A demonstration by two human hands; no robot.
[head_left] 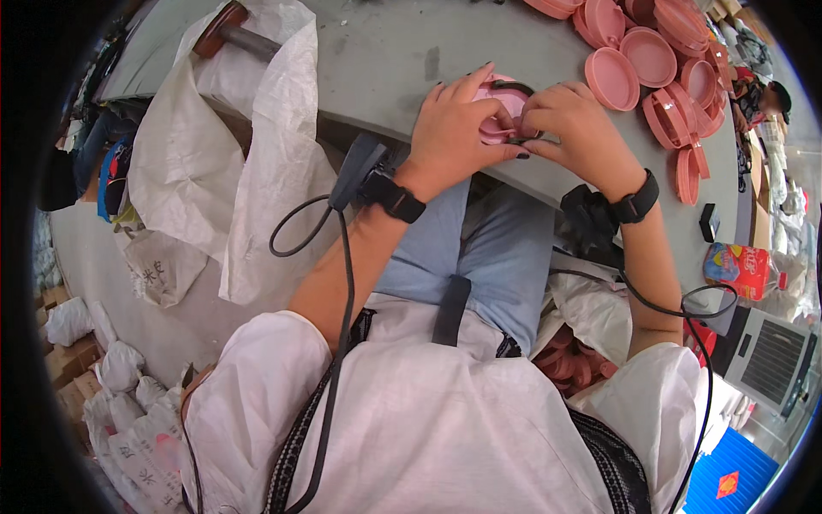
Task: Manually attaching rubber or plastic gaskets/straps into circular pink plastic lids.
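Far to the left, a big white woven sack (257, 146) hangs over the near edge of the grey table (385, 51), with a rust-red tool head on a metal handle (231, 30) lying on it near the table's far left corner. The person sits at the near edge, wearing black bands with cables on both wrists. The left hand (454, 128) is curled around a pale pink round case (501, 107), thumb and fingers pressed on its left side. The case sits just above the near edge, about midway along it, with a thin dark ring (514, 86) on its top rim. The right hand (574, 120) closes in from the other side, fingertips pinching the case's right rim, so both hands meet around it. Farther right, toward the far right corner, a heap of darker pink round lids and cases (659, 60) lies on the table. A small black block (709, 221) rests near the right edge.
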